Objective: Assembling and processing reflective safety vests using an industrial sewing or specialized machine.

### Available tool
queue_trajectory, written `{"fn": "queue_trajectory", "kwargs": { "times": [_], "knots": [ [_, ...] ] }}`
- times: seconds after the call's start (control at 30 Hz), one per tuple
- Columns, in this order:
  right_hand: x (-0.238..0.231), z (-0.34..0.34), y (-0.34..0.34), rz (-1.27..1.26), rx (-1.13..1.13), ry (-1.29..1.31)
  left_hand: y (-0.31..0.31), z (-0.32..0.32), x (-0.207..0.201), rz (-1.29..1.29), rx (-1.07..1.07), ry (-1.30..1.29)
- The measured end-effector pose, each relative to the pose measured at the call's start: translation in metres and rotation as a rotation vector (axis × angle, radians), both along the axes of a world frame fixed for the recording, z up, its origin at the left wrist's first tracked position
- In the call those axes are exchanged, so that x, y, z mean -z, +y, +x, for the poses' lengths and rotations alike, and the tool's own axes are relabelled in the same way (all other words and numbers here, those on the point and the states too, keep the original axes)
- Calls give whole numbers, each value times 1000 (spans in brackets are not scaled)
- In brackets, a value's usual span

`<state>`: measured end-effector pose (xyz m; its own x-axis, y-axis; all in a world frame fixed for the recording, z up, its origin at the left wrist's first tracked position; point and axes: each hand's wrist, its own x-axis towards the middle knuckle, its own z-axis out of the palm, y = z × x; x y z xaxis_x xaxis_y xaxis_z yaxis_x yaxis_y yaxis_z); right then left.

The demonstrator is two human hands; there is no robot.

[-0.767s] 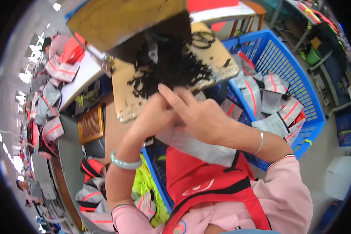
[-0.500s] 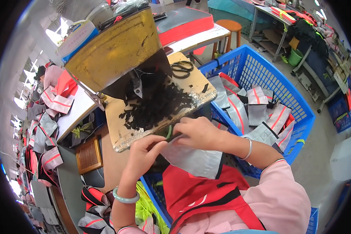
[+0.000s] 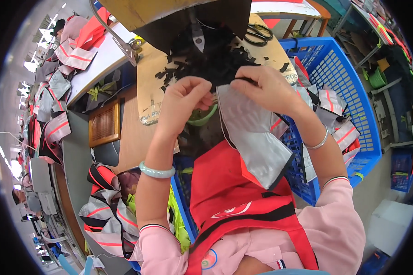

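A grey reflective fabric piece with black edging [image 3: 257,133] hangs from my right hand [image 3: 270,89], its top corner pinched between thumb and fingers. Its lower end drapes over my red apron [image 3: 215,178]. My left hand [image 3: 186,101] is closed in a pinch just left of the fabric's top, a small gap away; what its fingertips hold, if anything, I cannot make out. Both hands are at the near edge of a worn wooden board [image 3: 149,75]. Small black scraps [image 3: 206,66] lie heaped on it, under a pointed metal tip [image 3: 198,39] of a yellow machine [image 3: 147,11].
Black-handled scissors [image 3: 259,34] lie at the board's far right. A blue basket [image 3: 369,133] at my right holds grey pieces with red stripes. More striped pieces [image 3: 108,211] are heaped at lower left. Beneath my hands is a green tub [image 3: 202,118].
My view has shifted, and both hands are higher, against the board's edge. My left hand has come away from the fabric, which now hangs lengthwise from my right hand.
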<state>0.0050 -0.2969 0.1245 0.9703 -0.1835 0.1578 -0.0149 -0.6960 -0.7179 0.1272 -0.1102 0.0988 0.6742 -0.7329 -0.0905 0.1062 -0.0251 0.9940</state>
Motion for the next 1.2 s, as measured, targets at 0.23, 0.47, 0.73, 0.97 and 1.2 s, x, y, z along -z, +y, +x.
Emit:
{"fn": "queue_trajectory", "kwargs": {
  "times": [0.23,0.47,0.73,0.97,1.2],
  "knots": [
    [22,34,-21,128,-26,-68,-14,24,16,-155,-70,271],
    [16,53,-27,109,0,2,-27,37,20,-266,-130,445],
    [13,65,-31,122,5,-38,-31,53,16,-301,-124,461],
    [-4,62,-34,171,101,22,-40,60,10,-320,-161,515],
    [-23,-39,-57,185,-165,110,52,43,10,-52,-153,73]
  ]
}}
